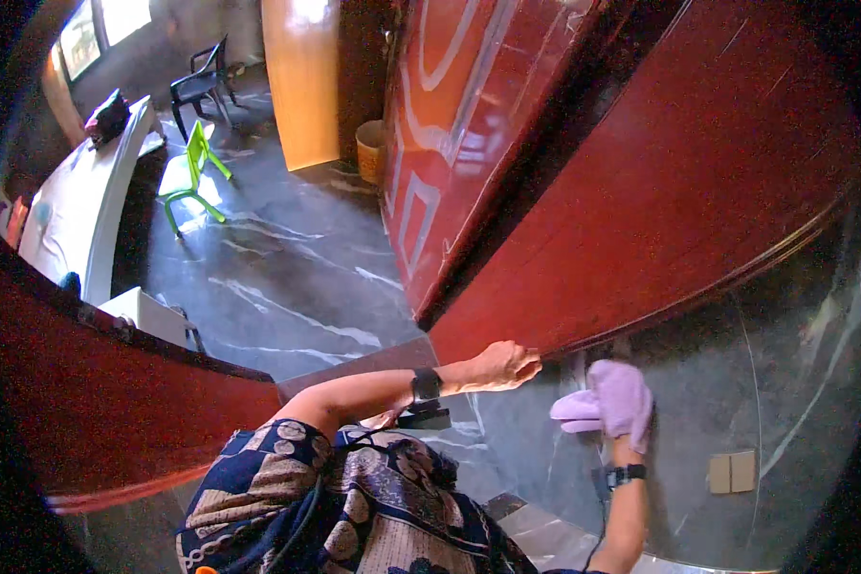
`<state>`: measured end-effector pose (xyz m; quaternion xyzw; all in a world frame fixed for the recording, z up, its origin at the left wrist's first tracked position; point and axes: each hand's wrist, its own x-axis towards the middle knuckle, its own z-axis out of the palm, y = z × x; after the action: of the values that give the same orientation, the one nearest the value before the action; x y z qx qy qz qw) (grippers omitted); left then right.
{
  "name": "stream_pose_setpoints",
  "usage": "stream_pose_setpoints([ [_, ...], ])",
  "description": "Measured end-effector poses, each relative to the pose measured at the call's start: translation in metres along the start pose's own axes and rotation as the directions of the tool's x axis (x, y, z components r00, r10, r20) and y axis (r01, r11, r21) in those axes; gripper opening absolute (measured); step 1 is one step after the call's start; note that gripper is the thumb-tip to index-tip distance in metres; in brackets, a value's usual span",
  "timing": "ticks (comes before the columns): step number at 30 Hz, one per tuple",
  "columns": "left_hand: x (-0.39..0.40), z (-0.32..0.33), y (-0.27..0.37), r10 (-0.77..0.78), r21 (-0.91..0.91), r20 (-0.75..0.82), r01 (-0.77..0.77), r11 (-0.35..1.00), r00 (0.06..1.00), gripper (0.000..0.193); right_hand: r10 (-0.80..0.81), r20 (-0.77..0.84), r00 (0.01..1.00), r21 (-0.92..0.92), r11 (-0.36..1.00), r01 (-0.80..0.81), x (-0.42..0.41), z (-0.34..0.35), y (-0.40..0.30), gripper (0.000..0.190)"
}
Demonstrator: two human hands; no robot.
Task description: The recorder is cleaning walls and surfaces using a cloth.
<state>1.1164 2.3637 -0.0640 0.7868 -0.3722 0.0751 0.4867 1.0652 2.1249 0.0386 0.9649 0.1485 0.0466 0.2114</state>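
My right hand [610, 409] is covered by a lavender cloth [620, 394], bunched around it like a mitt, and the fingers themselves are hidden. It is against or just in front of the grey marble-look wall tiles [696, 387]. My left hand [511, 364] is curled into a loose fist at the lower edge of the red wall surface [617, 229], left of the cloth. Nothing shows inside it. Whether it touches the edge, I cannot tell. Dark bands sit on both wrists.
A beige switch or socket plate [732, 472] is on the tiles right of my right forearm. A doorway with a patterned red door panel [430, 129] opens onto marbled flooring [280, 287]. Beyond are a green chair [195, 172], a dark armchair [202, 86] and a bed [79, 208].
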Motion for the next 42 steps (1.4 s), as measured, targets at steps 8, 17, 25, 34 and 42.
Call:
stream_pose_setpoints([
  [8,0.060,0.003,0.045,0.221,-0.164,-0.034,-0.223,0.961,0.975,0.013,0.166,-0.260,0.951,-0.634,0.714,-0.298,-0.128,-0.085,0.169,0.047],
  [17,0.111,-0.051,0.094,0.357,0.114,-0.492,-0.347,0.931,0.795,0.053,0.298,-0.837,0.458,-0.291,0.467,-0.835,-0.056,-0.263,0.172,0.057],
  [25,0.169,-0.020,0.096,0.498,0.278,-0.478,-0.412,0.867,0.724,0.070,0.331,-0.585,0.740,-0.378,0.696,-0.610,0.011,-0.053,0.117,0.039],
  [34,0.176,0.004,0.078,0.603,0.484,-0.413,-0.396,0.780,0.683,0.069,0.447,-0.581,0.680,0.347,0.892,-0.290,-0.017,-0.033,0.093,0.012],
  [42,0.167,0.004,0.072,0.583,0.515,-0.440,-0.340,0.787,0.683,0.061,0.308,-0.226,0.924,-0.324,0.871,-0.370,0.013,-0.230,0.123,0.049],
])
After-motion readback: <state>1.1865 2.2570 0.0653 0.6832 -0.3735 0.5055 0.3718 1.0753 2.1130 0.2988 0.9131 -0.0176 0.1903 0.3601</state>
